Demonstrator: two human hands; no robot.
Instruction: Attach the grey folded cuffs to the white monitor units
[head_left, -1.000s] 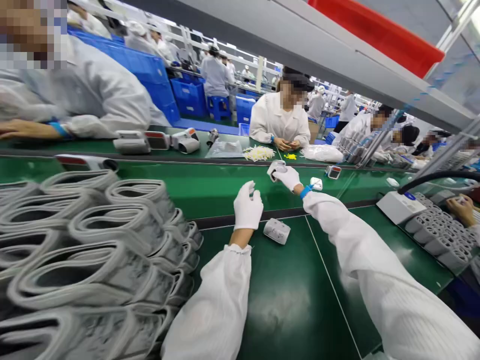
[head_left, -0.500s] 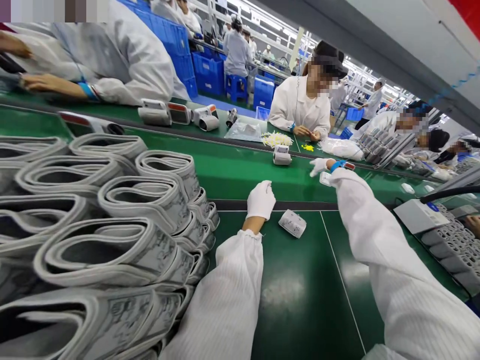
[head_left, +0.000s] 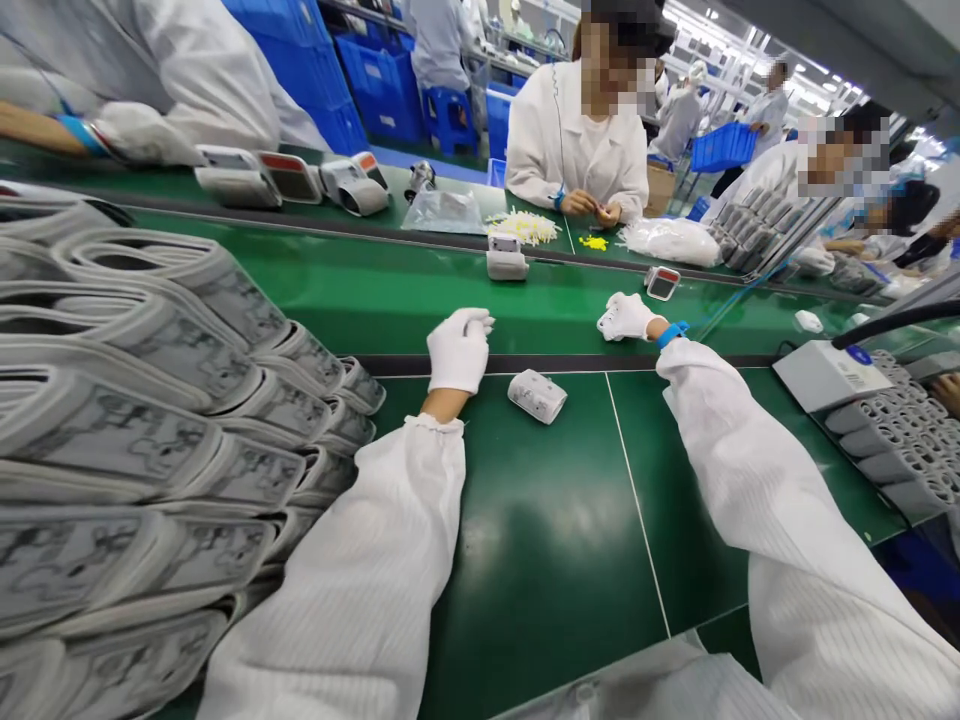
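The gloved right hand (head_left: 626, 317) reaches out over the green conveyor belt (head_left: 390, 295), fingers curled over a small white device (head_left: 609, 322) that it appears to grasp; how tightly cannot be told. The gloved left hand (head_left: 458, 349) rests loosely closed at the belt's near edge, holding nothing visible. A white device body (head_left: 537, 396) lies on the dark green bench mat (head_left: 555, 530) between the two arms, just right of the left hand. One more unit (head_left: 506, 258) sits farther along the belt, nothing blocking it. Stacked grey cuffs (head_left: 150, 400) crowd the left side. Across the belt a person in a white coat (head_left: 581, 150) works beside a heap of pale sticks (head_left: 525, 226)
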